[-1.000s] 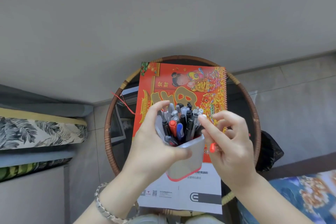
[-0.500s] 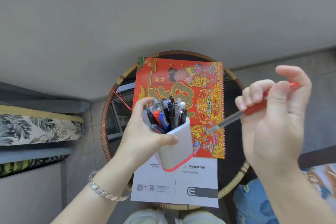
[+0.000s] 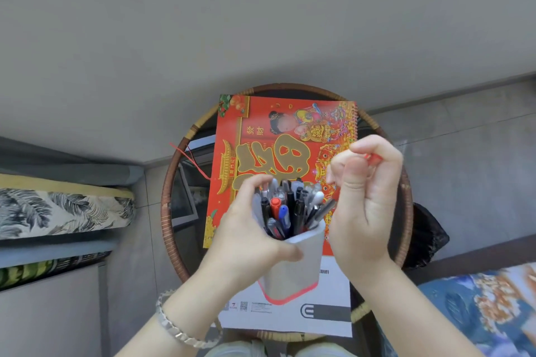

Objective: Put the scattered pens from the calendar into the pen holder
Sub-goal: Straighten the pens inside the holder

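Observation:
My left hand (image 3: 246, 240) grips a white pen holder (image 3: 298, 266) with a red base, lifted above the red calendar (image 3: 261, 136). The holder is packed with several pens (image 3: 287, 206), black, blue, red and silver. My right hand (image 3: 362, 203) is closed on a red pen (image 3: 372, 157); its red end sticks out above my fingers and its grey tip reaches down into the holder's right side. No loose pens show on the visible part of the calendar.
The calendar lies on a round glass table with a rattan rim (image 3: 168, 200). A leaf-print cushion (image 3: 58, 211) is at the left, blue floral fabric (image 3: 478, 313) at the lower right, a black bag (image 3: 426, 235) beside the table.
My right hand raised the red pen out to the right, then brought it back down over the holder. My left hand kept hold of the holder throughout.

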A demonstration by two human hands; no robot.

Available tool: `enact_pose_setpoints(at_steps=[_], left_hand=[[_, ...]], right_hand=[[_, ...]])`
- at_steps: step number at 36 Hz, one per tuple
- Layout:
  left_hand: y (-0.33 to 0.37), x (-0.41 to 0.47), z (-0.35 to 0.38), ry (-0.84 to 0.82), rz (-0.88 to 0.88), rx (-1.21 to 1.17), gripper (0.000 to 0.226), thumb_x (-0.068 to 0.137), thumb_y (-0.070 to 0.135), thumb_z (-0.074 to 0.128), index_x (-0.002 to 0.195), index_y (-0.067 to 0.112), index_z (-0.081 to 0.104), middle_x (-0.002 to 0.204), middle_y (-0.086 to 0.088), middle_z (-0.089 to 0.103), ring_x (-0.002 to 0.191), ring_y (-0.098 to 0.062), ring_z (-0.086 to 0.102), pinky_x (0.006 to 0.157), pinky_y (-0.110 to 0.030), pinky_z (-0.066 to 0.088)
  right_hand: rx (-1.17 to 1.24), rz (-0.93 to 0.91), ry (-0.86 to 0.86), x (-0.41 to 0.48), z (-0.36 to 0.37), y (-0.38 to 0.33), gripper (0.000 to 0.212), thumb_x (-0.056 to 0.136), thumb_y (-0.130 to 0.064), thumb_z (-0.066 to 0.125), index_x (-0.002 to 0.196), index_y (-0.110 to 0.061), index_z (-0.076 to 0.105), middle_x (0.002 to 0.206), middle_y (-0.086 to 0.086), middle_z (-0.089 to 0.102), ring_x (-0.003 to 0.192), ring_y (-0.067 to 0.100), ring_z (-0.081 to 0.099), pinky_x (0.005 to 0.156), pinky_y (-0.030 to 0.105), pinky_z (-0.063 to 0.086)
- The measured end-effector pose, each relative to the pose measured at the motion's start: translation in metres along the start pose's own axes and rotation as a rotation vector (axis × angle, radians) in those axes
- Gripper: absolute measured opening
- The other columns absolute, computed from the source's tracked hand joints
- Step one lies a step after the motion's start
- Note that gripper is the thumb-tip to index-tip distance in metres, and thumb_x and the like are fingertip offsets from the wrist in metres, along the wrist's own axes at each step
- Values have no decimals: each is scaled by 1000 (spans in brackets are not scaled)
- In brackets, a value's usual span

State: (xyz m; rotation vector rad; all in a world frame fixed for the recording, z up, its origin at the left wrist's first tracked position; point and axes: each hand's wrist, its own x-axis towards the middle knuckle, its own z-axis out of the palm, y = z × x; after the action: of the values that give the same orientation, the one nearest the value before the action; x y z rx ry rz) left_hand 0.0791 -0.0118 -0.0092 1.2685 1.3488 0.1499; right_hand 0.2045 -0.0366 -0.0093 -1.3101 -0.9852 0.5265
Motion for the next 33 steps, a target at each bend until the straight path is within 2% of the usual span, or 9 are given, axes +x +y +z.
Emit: enact_pose_setpoints(at_steps=[6,12,15,18,21,23,26,28,33], left_hand=[[-4,0,9,-34,-68,-28,88,50,9,86,115,44,39,98,35,44,85,5,52,49,-1,42],[-13,5,10,64,-59,34,86,49,12,85,109,48,36,99,28,46,93,-10,56,62,-20,47],[-15,7,8,110,-27,120,86,45,18,81,105,55,33,114,17,48,111,-23,50,81,-38,52],[-11,7,5,119,29,155,84,41,26,75,107,56,34,116,16,51,110,-27,52,86,-47,50],[-1,-1,7,102,139,172,72,42,41,71,104,55,38,107,23,52,110,-18,49,93,-36,46],[5,-7,9,78,189,176,68,43,43,69,103,55,38,103,25,51,105,-16,48,91,-32,44],[8,-8,10,107,199,131,75,38,46,64,109,51,40,105,16,57,100,-25,55,86,-40,50],[10,-5,11,93,191,122,77,40,40,67,110,50,38,105,14,57,101,-27,55,86,-41,50],[12,-11,16,59,171,98,77,36,45,67,107,54,40,104,16,60,97,-27,59,86,-44,51]], right_hand=[[-71,198,-25,-3,-7,4,7,96,-32,36,93,-32,43,68,-2,41,62,4,42,61,12,39],[-460,262,-129,-1,-30,-4,15,96,-27,52,85,-36,53,70,-9,56,69,3,54,60,8,41],[-428,374,-158,1,-39,-10,19,93,-24,57,78,-35,56,80,-4,63,66,8,62,59,20,51],[-362,390,-141,1,-40,-12,21,92,-20,58,82,-38,57,83,-6,67,66,7,69,64,31,57],[-355,340,-228,-4,-31,-5,24,90,-13,63,85,-37,59,70,-3,65,64,10,68,59,21,54],[-419,239,-268,-10,-27,0,14,89,-17,64,93,-31,64,68,-10,62,67,13,66,63,26,53],[-539,-12,-295,-15,-29,6,23,87,-21,59,104,-8,70,84,-7,66,81,11,59,77,25,50],[-660,-144,-300,-19,-32,8,30,90,-22,54,105,-3,72,97,2,70,95,17,53,91,23,43],[-708,-190,-234,-28,-42,22,39,99,-28,43,104,-4,72,111,1,61,111,24,48,107,21,29]])
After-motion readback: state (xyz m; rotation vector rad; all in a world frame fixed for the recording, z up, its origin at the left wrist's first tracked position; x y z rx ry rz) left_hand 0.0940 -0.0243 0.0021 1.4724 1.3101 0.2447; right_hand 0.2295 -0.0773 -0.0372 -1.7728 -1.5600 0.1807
